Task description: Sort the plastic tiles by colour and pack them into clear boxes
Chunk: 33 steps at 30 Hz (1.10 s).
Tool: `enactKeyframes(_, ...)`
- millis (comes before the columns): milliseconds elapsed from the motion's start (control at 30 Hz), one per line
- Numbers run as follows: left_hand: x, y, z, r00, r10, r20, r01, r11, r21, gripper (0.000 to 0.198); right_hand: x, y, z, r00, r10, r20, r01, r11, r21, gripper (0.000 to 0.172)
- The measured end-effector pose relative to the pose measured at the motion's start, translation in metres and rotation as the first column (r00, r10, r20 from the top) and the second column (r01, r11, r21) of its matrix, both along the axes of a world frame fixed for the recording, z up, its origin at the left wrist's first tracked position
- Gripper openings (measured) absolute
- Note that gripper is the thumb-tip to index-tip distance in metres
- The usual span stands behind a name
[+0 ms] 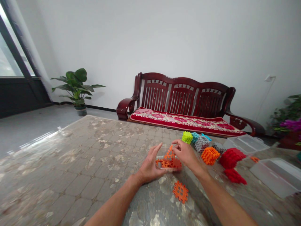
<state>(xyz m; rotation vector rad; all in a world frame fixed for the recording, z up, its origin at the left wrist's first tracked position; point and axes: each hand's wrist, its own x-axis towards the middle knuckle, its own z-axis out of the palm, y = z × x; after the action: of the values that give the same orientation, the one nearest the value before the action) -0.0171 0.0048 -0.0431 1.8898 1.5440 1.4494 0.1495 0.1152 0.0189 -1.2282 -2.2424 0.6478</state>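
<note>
In front of me a small clear plastic box (168, 170) holds several orange toothed building tiles (166, 164). My left hand (150, 164) curves around the box's left end, thumb along the near side and fingers at the far side. Over the box, my right hand (184, 152) has its fingers closed in a pinch at the tip of an orange triangular tile (169, 153), which stands tilted above the others. A square orange tile (180, 191) with a window-like grid lies flat on the table, nearer to me. Slight blur hides the exact contact at the right fingertips.
To the right sit built blocks: lime green (187, 137), grey (202, 143), orange (210, 156) and red (231, 158). Beyond them are a clear lid (245, 144) and a translucent bin (277, 175). A patterned cloth covers the table (77, 169); a wooden bench (181, 97) stands behind.
</note>
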Motion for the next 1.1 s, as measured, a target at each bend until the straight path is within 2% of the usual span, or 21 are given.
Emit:
enactKeyframes(100,-0.002,0.001,-0.004,1.000,-0.008,-0.008,0.008,1.000,0.009,0.106,0.000,-0.004,-0.013,0.995,-0.054,0.083,0.056,0.998,-0.012,0.026)
enactKeyframes(200,-0.003,0.002,-0.007,1.000,-0.019,-0.014,0.019,1.000,0.012,0.107,0.003,-0.008,-0.015,0.966,-0.054,0.254,0.038,0.997,0.067,0.023)
enactKeyframes(333,-0.005,0.003,-0.008,0.999,-0.031,-0.017,0.031,0.999,0.015,0.105,0.003,-0.013,-0.009,0.926,0.045,0.376,-0.094,0.989,0.114,0.026)
enactKeyframes(533,-0.006,0.002,-0.008,0.999,-0.042,-0.034,0.043,0.999,0.016,0.103,-0.010,-0.016,-0.005,0.853,0.193,0.484,-0.252,0.966,0.059,0.026)
enactKeyframes(600,-0.005,0.002,-0.008,0.999,-0.035,-0.036,0.036,0.999,0.012,0.104,-0.012,-0.015,-0.005,0.837,0.227,0.499,-0.273,0.962,0.021,0.024)
enactKeyframes(733,-0.004,0.002,-0.005,0.999,-0.027,-0.029,0.027,1.000,0.001,0.104,-0.010,-0.011,-0.004,0.862,0.264,0.433,-0.279,0.960,-0.028,0.021)
enactKeyframes(833,-0.004,0.002,-0.004,0.999,-0.027,-0.021,0.027,1.000,0.000,0.103,-0.008,-0.011,-0.002,0.853,0.283,0.439,-0.294,0.955,-0.045,0.022)
enactKeyframes(1100,-0.003,0.001,-0.004,1.000,-0.024,-0.018,0.024,1.000,0.000,0.104,-0.012,-0.015,0.000,0.838,0.172,0.517,-0.216,0.976,0.025,0.023)
